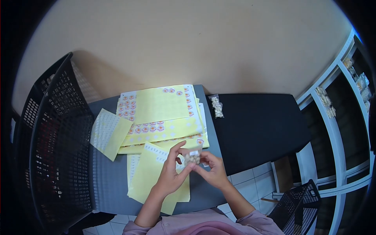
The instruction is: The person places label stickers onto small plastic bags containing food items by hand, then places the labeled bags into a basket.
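A small clear plastic bag point(192, 158) of pale, nut-like pieces is held up between my two hands, with a white label near its top. My left hand point(172, 172) grips its left side, the thumb at the lower edge and the index finger raised and curled. My right hand point(213, 169) pinches the right side with thumb and fingers. Under both hands lie yellow label backing sheets point(150, 178) with rows of small white labels. Behind them is a stack of sheets with round orange-and-pink stickers point(149, 128).
A tall black perforated basket point(64, 145) stands on the left of the grey table point(111, 192). Two similar filled bags point(216, 106) lie on the black surface point(258, 129) at right. White shelving point(338, 156) with more bags and a black crate point(295, 209) are farther right.
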Demonstrator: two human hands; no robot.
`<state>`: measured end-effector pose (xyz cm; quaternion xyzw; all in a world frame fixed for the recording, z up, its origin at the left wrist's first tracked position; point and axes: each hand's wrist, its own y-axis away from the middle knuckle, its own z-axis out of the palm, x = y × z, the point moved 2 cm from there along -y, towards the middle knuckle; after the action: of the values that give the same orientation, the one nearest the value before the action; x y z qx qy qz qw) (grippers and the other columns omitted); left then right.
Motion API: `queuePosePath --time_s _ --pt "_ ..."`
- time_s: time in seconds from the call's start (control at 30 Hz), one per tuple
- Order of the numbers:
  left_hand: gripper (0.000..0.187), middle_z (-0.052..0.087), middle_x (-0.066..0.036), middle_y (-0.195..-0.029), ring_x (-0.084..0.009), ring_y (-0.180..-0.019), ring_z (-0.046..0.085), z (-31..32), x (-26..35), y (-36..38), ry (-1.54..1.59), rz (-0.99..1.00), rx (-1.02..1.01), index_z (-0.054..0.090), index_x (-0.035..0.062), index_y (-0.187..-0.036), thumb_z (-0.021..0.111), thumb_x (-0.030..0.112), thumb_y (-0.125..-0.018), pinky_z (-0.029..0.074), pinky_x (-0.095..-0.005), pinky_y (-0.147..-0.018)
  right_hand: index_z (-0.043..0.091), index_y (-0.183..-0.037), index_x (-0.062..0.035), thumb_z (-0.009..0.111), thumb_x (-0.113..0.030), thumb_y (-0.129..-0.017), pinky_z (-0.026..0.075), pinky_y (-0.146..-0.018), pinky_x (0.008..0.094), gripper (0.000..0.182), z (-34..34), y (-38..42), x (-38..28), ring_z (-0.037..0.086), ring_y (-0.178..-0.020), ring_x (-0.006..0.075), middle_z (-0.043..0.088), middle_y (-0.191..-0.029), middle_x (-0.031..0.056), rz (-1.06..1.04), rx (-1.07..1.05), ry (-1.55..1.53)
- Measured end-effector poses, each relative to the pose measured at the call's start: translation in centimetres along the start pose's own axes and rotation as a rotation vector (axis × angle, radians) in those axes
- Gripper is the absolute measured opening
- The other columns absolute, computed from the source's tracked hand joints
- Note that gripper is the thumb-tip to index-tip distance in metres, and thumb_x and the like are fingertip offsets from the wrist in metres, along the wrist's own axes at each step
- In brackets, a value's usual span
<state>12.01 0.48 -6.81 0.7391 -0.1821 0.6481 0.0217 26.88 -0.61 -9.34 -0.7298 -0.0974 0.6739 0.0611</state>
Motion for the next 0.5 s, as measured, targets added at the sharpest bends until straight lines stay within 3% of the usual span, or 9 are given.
queuePosePath --time_s 0.03,0.1,0.13,0.2,0.3,0.37,0.43,0.5 --pt "0.067 0.042 -0.014 -0.119 -0.0204 -0.102 0.044 0.4 -0.1 0.1 0.006 -0.01 -0.035 0.022 0.0046 -0.132 0.06 0.01 -0.077 0.039 -0.0305 -0.078 0.057 -0.097 0.0013 0.069 -0.007 -0.072 0.047 -0.07 0.0258 0.029 -0.9 -0.2 0.6 0.06 -0.076 0.0122 0.063 -0.083 0.0071 -0.018 0.035 0.03" --pt "0.066 0.039 -0.014 -0.122 -0.0213 -0.105 0.042 0.5 -0.3 0.3 0.016 0.004 0.026 0.022 0.0047 -0.132 0.059 0.01 -0.078 0.039 -0.0316 -0.08 0.058 -0.093 0.0015 0.066 -0.007 -0.075 0.046 -0.066 0.0232 0.022 -4.3 -2.1 2.5 0.057 -0.072 0.0084 0.062 -0.083 0.0047 -0.046 0.228 0.093" --pt "0.066 0.035 -0.015 -0.126 -0.0221 -0.109 0.04 0.2 -0.4 0.5 0.018 0.018 0.09 0.021 0.0049 -0.132 0.059 0.009 -0.078 0.039 -0.0326 -0.083 0.058 -0.092 0.0017 0.064 -0.008 -0.077 0.045 -0.066 0.0221 0.018 -5.8 -3.3 3.5 0.056 -0.073 0.0066 0.063 -0.084 0.0045 0.027 0.402 -0.058" --pt "0.063 0.033 -0.015 -0.129 -0.0227 -0.111 0.038 -1.2 -0.6 1.3 0.048 -0.032 0.137 0.024 0.0043 -0.131 0.058 0.008 -0.078 0.038 -0.0332 -0.086 0.059 -0.095 0.0029 0.064 -0.01 -0.078 0.046 -0.067 0.0219 0.022 -9.9 -5.9 7.6 0.058 -0.073 0.0074 0.064 -0.083 0.007 0.036 0.53 0.157" --pt "0.05 0.036 -0.014 -0.127 -0.0237 -0.11 0.039 -4.1 -0.7 2.9 -0.15 -0.118 0.16 0.033 0.0036 -0.124 0.054 0.009 -0.079 0.038 -0.033 -0.085 0.061 -0.096 -0.0004 0.067 -0.019 -0.075 0.046 -0.072 0.0283 0.029 -13.5 -7.7 15.1 0.06 -0.075 0.0147 0.065 -0.082 0.0074 0.189 0.503 0.311" --pt "0.032 0.04 -0.014 -0.123 -0.0227 -0.109 0.041 -6.1 -1.1 4.7 -0.149 -0.147 0.276 0.042 0.003 -0.112 0.05 0.011 -0.082 0.038 -0.0316 -0.083 0.061 -0.097 -0.0022 0.067 -0.022 -0.074 0.044 -0.076 0.032 0.031 -13.3 -8.0 15.8 0.06 -0.079 0.0169 0.064 -0.083 0.0066 0.277 0.449 0.36" --pt "0.027 0.042 -0.014 -0.121 -0.0215 -0.108 0.042 -7.6 -1.0 6.4 -0.132 -0.136 0.368 0.043 0.0034 -0.109 0.049 0.012 -0.083 0.038 -0.0308 -0.081 0.062 -0.097 -0.0051 0.065 -0.03 -0.074 0.034 -0.085 0.0399 0.034 -12.3 -8.2 14.5 0.053 -0.094 0.022 0.061 -0.092 0.0058 0.349 0.446 0.772" --pt "0.022 0.043 -0.014 -0.12 -0.0202 -0.107 0.042 -8.9 -0.6 8.0 -0.116 -0.132 0.458 0.044 0.0037 -0.105 0.047 0.012 -0.084 0.038 -0.03 -0.08 0.062 -0.097 -0.0056 0.064 -0.031 -0.075 0.03 -0.086 0.0412 0.034 -11.9 -8.2 14.9 0.048 -0.1 0.0233 0.058 -0.098 0.0056 0.346 0.458 0.797"
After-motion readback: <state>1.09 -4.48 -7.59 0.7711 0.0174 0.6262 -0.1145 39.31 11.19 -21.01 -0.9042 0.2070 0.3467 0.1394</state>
